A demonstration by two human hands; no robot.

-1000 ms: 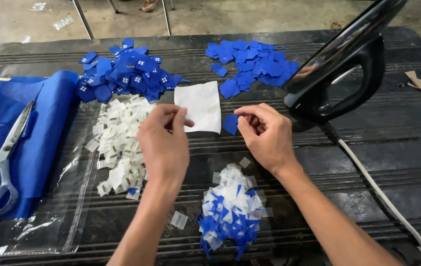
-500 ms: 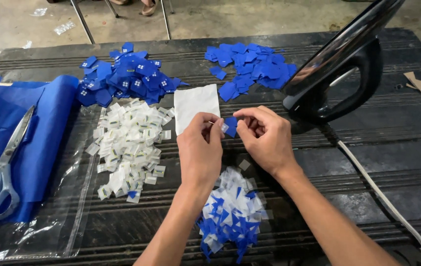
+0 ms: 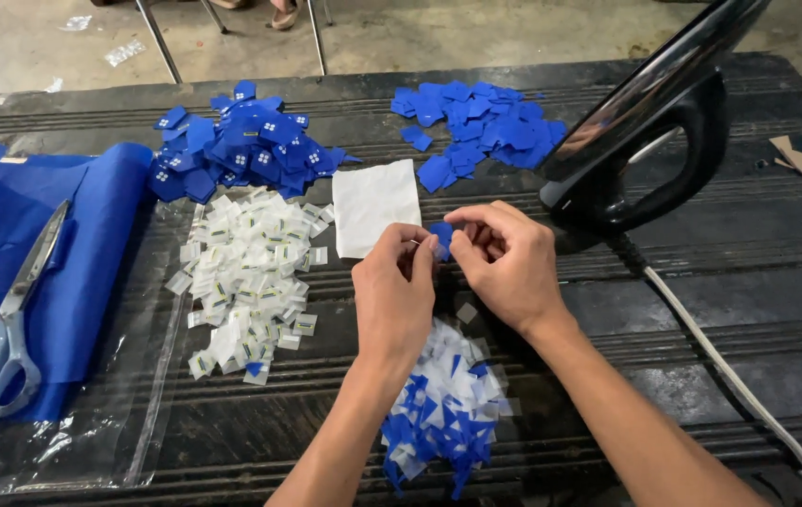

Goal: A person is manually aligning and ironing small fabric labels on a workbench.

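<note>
Both hands pinch one blue patch (image 3: 441, 232): left hand (image 3: 393, 296), right hand (image 3: 504, 263). Far-left labelled pile (image 3: 241, 145) looks done; far-right plain pile (image 3: 481, 122) prob. left.

Two hands (image 3: 396, 296) (image 3: 509, 263), one iron (image 3: 640, 141), one pair of scissors (image 3: 11, 319), one white sheet (image 3: 374, 205) left of the iron, four heaps of small patches: two blue, one white, one mixed.

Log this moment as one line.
left hand + right hand: pinching small blue fabric square | beside: white cloth sheet, black iron | below: mixed scrap pile
</note>
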